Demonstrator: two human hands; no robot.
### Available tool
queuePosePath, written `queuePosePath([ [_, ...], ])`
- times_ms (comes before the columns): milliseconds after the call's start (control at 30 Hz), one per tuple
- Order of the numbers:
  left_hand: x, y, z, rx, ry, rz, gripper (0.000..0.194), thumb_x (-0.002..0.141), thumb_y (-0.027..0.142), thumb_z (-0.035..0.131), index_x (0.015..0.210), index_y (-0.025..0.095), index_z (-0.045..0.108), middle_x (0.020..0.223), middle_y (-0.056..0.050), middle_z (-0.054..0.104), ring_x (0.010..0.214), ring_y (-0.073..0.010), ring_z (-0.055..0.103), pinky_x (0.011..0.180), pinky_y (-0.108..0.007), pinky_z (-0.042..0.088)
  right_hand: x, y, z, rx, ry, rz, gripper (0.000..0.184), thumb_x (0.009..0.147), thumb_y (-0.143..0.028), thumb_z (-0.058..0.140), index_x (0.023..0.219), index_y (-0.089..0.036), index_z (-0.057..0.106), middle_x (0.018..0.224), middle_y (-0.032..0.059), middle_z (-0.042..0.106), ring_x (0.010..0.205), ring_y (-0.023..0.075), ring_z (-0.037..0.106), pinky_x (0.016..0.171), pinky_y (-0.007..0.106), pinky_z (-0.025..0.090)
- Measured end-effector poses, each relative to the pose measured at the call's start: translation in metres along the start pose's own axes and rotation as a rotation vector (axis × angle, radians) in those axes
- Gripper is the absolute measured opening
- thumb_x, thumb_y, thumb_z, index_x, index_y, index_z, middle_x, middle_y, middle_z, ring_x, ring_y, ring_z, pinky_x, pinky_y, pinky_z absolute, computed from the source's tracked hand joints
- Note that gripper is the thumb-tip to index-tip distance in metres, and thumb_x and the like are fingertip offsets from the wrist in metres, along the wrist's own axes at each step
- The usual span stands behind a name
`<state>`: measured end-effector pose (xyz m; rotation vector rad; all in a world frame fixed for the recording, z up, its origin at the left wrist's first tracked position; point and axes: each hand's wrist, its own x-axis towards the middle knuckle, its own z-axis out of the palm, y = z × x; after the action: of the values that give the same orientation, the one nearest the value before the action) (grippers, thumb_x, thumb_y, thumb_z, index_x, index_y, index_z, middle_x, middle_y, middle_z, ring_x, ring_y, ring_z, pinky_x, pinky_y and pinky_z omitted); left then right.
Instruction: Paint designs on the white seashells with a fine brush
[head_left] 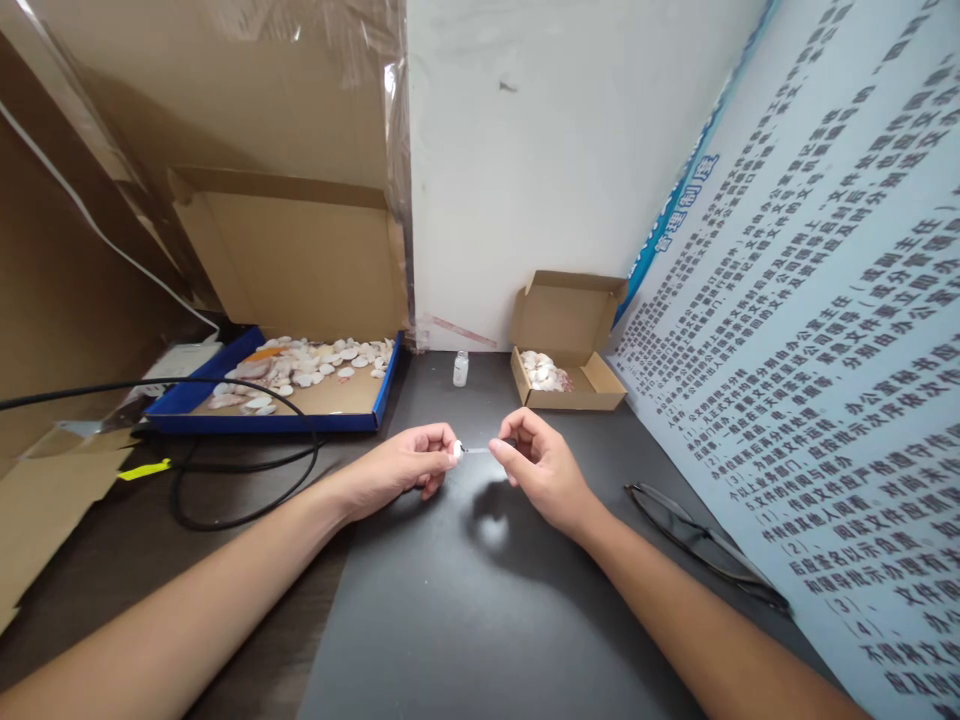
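A dark, matte tabletop (465, 600) with a faint sheen carries the scene. Above its middle, the left hand (409, 468) is closed to a pinch, its fingertips holding a small, smooth white shell (457, 450). The right hand (536, 465) faces it, also pinched narrow, gripping a thin, pale, needle-like tool (480, 450) whose tip meets the shell. Farther back on the left lies a flat blue-edged cardboard tray (277, 420) scattered with pale, rounded shells. Near the wall stands a tiny clear bottle (460, 368), and just beside it to the right is a small open brown cardboard box (570, 345) holding more shells. A glossy black cable (240, 470) loops on the left, and dark-framed glasses (697, 540) rest folded on the right.
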<state>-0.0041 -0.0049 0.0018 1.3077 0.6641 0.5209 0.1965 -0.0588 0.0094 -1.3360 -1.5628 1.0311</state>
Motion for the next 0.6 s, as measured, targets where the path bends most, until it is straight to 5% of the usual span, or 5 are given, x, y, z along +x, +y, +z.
queuePosePath([
  [600,-0.0019,0.0028,0.0021,0.123,-0.033,0.003,0.023,0.083,0.034,0.062,0.082,0.017,0.046,0.067,0.005,0.042,0.056,-0.0071,0.040,0.053,-0.020,0.035,0.0016,0.0016,0.0005,-0.050,0.058,0.016,0.051,0.080,-0.059,0.052,0.087,-0.010,0.041,0.066,-0.0011,0.040,0.056,-0.0037,0.031,0.054,0.008,0.029],
])
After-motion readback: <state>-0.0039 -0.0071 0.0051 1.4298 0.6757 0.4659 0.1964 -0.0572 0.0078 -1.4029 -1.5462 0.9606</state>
